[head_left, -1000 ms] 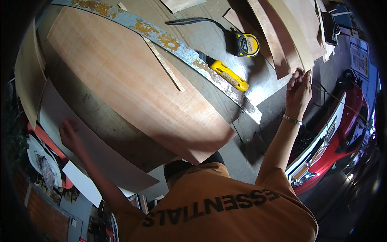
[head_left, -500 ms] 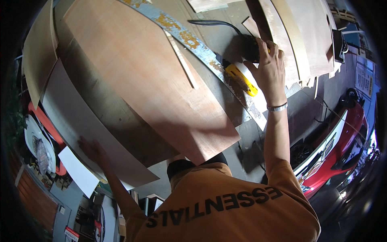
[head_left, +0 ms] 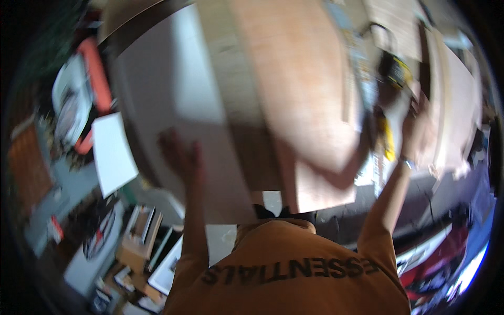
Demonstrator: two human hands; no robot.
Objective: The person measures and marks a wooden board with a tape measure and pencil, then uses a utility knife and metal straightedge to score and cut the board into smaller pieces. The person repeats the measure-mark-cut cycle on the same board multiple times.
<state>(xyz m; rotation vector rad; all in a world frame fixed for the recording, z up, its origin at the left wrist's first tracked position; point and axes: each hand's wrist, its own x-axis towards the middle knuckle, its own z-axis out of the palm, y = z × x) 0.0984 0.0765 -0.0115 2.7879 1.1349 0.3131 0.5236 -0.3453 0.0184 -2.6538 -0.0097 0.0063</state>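
Observation:
My left hand (head_left: 181,157) is over the pale, white-faced sheet (head_left: 210,168), its fingers spread and holding nothing. Whether the palm presses on the sheet is hard to tell. To the right, my right hand (head_left: 418,131) hovers near a black and yellow tape measure (head_left: 394,69), a little nearer to me than it. Motion smears its fingers. Just left of that hand lies a yellow utility knife (head_left: 387,140), beside a worn blue-grey metal straightedge (head_left: 362,63). A reddish plywood panel (head_left: 299,68) lies between my hands, with a thin wood strip (head_left: 347,100) on it.
More plywood sheets (head_left: 457,94) are stacked on the right. A small white sheet (head_left: 113,155) and a red-orange frame (head_left: 96,73) are at the left. Boxes (head_left: 137,241) and clutter stand below left. A dark red vehicle (head_left: 436,268) shows at lower right.
The view has swung left and blurred, so the worktable appears shifted right. My right hand has come away from the tape measure toward me. My left hand stays over the pale sheet.

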